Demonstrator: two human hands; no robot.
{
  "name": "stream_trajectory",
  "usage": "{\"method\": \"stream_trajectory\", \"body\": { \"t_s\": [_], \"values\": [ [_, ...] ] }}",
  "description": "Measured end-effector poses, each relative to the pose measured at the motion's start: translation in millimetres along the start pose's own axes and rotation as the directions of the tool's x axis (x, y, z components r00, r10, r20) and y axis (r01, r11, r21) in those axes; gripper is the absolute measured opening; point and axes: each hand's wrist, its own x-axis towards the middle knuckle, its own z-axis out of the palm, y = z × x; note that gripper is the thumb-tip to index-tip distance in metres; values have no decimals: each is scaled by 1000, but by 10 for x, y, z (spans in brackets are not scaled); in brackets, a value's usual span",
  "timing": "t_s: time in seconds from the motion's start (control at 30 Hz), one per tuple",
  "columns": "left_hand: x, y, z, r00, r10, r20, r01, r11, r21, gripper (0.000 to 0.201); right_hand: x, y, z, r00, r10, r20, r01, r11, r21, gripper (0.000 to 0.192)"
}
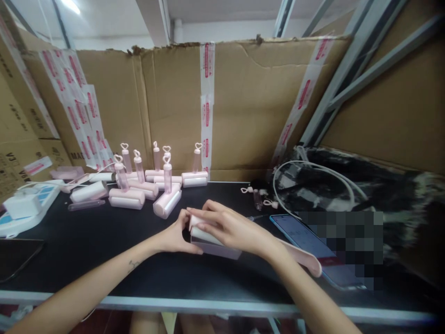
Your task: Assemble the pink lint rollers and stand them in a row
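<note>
Both my hands hold one pink and white lint roller low over the black tabletop. My right hand lies over its top with the fingers curled around the white roll. My left hand grips its left end. A pink cover piece lies under my right wrist. Several finished pink rollers with heart-topped handles stand in a cluster at the back left.
A phone lies face up right of my hands, with a white cable and dark bag behind it. Small pink parts lie near the back. A white power strip sits far left. Taped cardboard walls the back.
</note>
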Motion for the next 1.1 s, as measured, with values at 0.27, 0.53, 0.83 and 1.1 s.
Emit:
{"method": "stream_trajectory", "body": {
  "t_s": [0.27, 0.53, 0.83, 1.1],
  "values": [
    [0, 49, -26, 998, -26, 50, 30, 997, -71, 92, 20, 6, -40, 999, 10, 38, -11, 1000, 20, 45],
    [6, 39, -46, 999, -38, 19, 38, 999, 8, 69, 54, -42, 115, 996, -60, 59, 64, 996, -60, 41],
    [-24, 62, -74, 998, 65, -4, -64, 995, 72, 80, 14, 950, -392, 681, 696, -228, -725, 596, -345, 33],
    [16, 92, -59, 995, 86, -50, -84, 995, 45, 40, -111, 1407, -384, 524, 837, -157, -834, 468, -294, 55]
  ]
}}
